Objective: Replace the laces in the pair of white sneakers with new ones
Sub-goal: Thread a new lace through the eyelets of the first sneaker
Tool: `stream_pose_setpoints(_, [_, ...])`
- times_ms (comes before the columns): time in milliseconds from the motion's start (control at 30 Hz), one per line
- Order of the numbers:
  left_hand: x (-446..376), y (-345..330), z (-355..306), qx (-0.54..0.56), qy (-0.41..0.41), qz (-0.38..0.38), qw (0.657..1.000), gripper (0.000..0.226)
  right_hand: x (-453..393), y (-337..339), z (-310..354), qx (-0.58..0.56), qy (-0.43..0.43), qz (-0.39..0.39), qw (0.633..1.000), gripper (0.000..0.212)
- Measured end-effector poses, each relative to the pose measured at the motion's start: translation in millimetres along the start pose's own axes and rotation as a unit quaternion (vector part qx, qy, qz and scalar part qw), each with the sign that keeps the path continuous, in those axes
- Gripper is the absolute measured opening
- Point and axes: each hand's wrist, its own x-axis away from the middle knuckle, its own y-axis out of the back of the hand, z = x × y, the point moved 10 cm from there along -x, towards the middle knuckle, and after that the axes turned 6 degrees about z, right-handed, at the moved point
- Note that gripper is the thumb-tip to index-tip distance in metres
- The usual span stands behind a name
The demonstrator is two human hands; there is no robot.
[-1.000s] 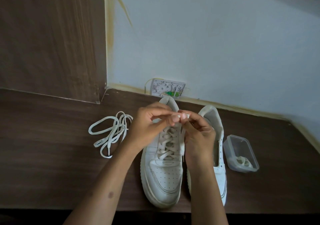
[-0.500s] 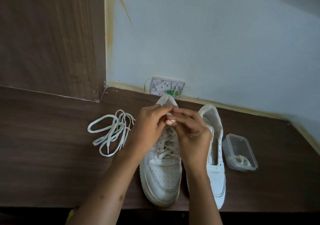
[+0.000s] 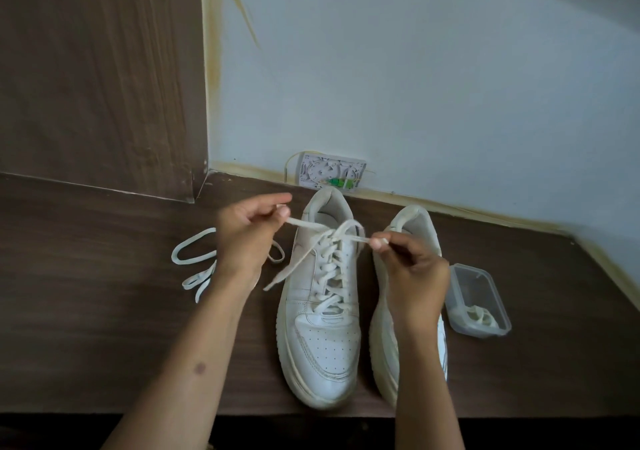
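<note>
Two sneakers [image 3: 320,314] on dark wood-grain table [image 3: 86,311] against pale wall [image 3: 415,69]; both hands' fingers [image 3: 282,211] pinch lace [image 3: 332,238] ends.

- No legible text, brand name, number or sign appeared anywhere in the head view.
- The white plate [image 3: 331,172] on the wall, upper centre of the frame, carried moulded circular shapes and a green part, but no characters could be made out.
- The side panel of the laced sneaker [image 3: 320,339], lower centre, bore only stitching and perforations; any logo there was too faint to read.
- The clear plastic container [image 3: 479,297], at right of centre, carried no readable label.
</note>
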Motion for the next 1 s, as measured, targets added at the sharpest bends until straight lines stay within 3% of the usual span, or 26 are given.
stream_pose_setpoints(67, [-2.6, 3.9, 0.5, -0.083, -0.005, 0.004, 0.996, 0.027, 1.0, 0.4, -4.3, 0.024, -0.016, 0.003, 1.000, 0.016])
stream_pose_setpoints(200, [-5.0, 4.6, 21.8, -0.198, 0.054, 0.105, 0.973, 0.016, -0.2, -7.2, -10.1, 0.076, -0.032, 0.035, 0.996, 0.010])
stream_pose_setpoints(300, [5.0, 15.0, 30.7, -0.239, 0.118, 0.180, 0.947, 0.030, -2.8, -12.8, -10.2, 0.108, -0.014, 0.076, 0.991, 0.019])
stream_pose_setpoints(400, [25.3, -3.4, 36.7, -0.251, 0.141, 0.282, 0.915, 0.041, 0.7, -27.7, -2.5, 0.110, 0.013, 0.130, 0.985, 0.044])
stream_pose_setpoints(467, [23.1, -10.1, 34.3, -0.246, 0.107, 0.272, 0.924, 0.026, 3.0, -37.3, 5.6, 0.120, 0.051, 0.151, 0.980, 0.040])
stream_pose_setpoints(600, [13.1, -10.1, 18.7, -0.126, 0.064, 0.198, 0.970, 0.011, 2.7, -37.9, 11.6, 0.166, 0.099, 0.101, 0.976, 0.022])
stream_pose_setpoints(733, [-6.9, -27.3, -32.9, -0.148, -0.079, 0.156, 0.973, 0.007, -9.3, -57.4, 23.8, 0.201, 0.161, 0.128, 0.958, 0.026])
stream_pose_setpoints(800, [-19.5, -48.9, -56.3, -0.247, -0.150, 0.163, 0.943, 0.005, -19.7, -72.4, 32.0, 0.214, 0.195, 0.172, 0.942, 0.028])
stream_pose_setpoints(867, [-29.8, -78.5, -59.8, -0.342, -0.169, 0.215, 0.899, 0.014, -33.4, -80.5, 32.6, 0.209, 0.180, 0.225, 0.934, 0.027])
stream_pose_setpoints(1000, [-26.2, -116.6, -29.1, -0.548, -0.169, 0.374, 0.729, 0.026, -50.1, -85.6, 12.0, 0.204, 0.050, 0.338, 0.917, 0.022])
